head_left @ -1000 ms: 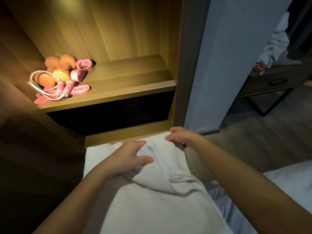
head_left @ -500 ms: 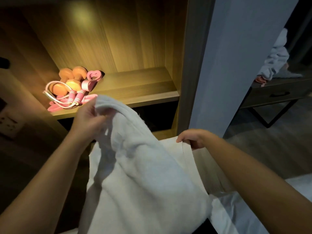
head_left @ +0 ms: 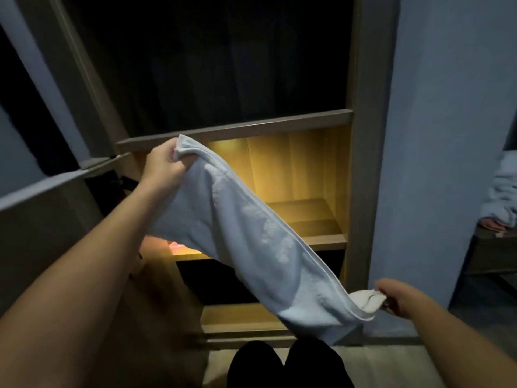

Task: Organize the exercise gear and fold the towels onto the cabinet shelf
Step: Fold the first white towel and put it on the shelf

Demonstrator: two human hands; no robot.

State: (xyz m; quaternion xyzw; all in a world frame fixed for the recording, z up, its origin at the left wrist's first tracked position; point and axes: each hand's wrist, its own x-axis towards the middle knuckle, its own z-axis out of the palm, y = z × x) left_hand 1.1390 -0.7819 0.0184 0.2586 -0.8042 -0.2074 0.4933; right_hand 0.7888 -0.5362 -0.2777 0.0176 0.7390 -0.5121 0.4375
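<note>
Towel (head_left: 251, 233), pale, one piece: held in the air, stretched on a slant from centre-left of the frame to lower right, across the front of the lit cabinet shelf (head_left: 307, 219). Left hand (head_left: 165, 166), centre-left: fingers curled tight round the bunched upper corner. Right hand (head_left: 397, 298), lower right: fingers closed on the lower corner. Hemmed upper edge runs nearly taut between the two; lower edge sags below the shelf's front lip. Pink gear (head_left: 176, 245): a sliver at the shelf's left end, under the towel (I cannot make out which items). Right of the towel I see shelf board reaching the cabinet post (head_left: 363, 191). Blue wall (head_left: 447, 135) beyond it. Dark legs (head_left: 279, 365), bottom centre.
</note>
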